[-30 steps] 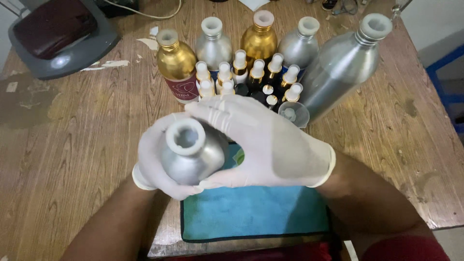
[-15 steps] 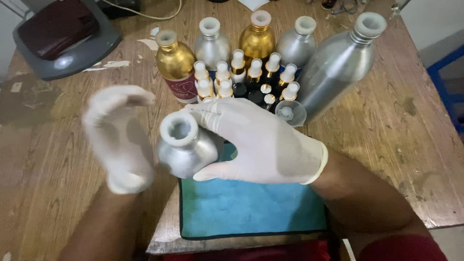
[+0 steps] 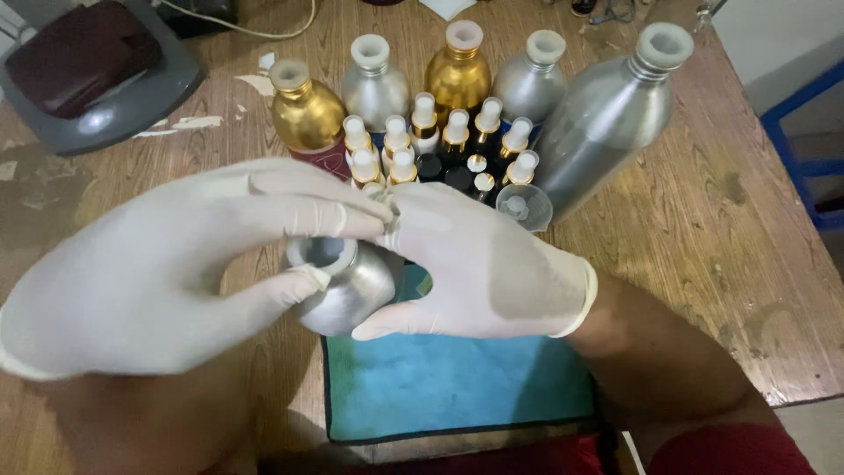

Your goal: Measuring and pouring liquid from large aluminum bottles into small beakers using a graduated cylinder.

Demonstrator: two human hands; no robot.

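Observation:
My right hand (image 3: 479,268), in a white glove, grips a small silver metal bottle (image 3: 347,281) from the right, above a blue cloth (image 3: 457,387). The bottle's mouth is open and faces up. My left hand (image 3: 167,273), also gloved, reaches over the bottle from the left, thumb and fingers touching its neck and rim. I cannot see anything between the left fingers.
Behind the hands stand gold bottles (image 3: 303,110), silver bottles (image 3: 374,79), a tall silver bottle (image 3: 611,119) and several small vials with white caps (image 3: 422,141). A clear funnel (image 3: 523,207) lies beside them. A grey and maroon device (image 3: 88,70) sits at the far left on the wooden table (image 3: 703,220).
My left hand left the bottle, swung out to the left, then came back over its neck. The right hand kept its hold on the bottle throughout.

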